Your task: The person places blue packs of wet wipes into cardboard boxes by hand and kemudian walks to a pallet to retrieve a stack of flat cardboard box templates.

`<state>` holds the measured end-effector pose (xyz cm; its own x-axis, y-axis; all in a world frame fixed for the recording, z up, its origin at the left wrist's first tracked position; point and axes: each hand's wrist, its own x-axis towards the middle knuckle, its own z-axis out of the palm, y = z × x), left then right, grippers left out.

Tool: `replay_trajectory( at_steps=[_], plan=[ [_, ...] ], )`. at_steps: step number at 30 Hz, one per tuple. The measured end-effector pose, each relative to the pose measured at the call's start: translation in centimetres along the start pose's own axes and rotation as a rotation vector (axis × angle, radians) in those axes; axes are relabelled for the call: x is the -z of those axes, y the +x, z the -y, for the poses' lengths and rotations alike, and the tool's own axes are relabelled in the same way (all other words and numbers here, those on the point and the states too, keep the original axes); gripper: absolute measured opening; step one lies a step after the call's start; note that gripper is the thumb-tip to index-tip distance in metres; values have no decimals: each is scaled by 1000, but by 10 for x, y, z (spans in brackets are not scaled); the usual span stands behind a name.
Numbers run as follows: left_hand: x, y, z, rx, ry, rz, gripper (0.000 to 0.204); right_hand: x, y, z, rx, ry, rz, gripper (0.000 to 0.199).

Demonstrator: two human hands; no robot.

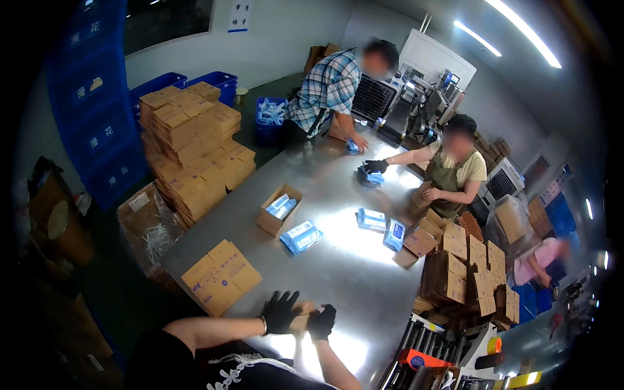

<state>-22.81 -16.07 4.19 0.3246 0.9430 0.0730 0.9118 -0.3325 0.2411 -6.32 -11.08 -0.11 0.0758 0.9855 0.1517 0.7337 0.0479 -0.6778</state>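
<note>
Black-gloved, the left hand (281,314) lies open, fingers spread, at one side of a small carton (302,316), while the right hand (322,323) bends over its other side, probably to steady it; at this blur I cannot tell whether the right truly grips. The carton is at the near edge of the table (344,273), close to the body for easy reach. Leftward lies a flat carton (221,278), likely handy there. Beyond, an open box (270,223) corrals blue packs (281,207). Purple print marks the flat carton, white characters the blue crates (97,159), dark characters a wall sign (240,15).
</note>
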Motion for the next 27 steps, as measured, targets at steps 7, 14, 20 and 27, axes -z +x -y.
replay_trajectory(
  at_steps=[7,14,20,27],
  plan=[
    [22,-27,13,60,-254,-317,84,-21,-25,-114,-284,559,668,36],
    [-40,-25,62,361,-1425,-196,79,10,-6,-25,-278,541,262,43],
    [-78,-20,83,804,-832,151,74,-62,-52,41,492,-303,326,32],
    [-123,-38,73,747,-620,-419,27,-62,-49,77,646,-244,819,40]
  ],
)
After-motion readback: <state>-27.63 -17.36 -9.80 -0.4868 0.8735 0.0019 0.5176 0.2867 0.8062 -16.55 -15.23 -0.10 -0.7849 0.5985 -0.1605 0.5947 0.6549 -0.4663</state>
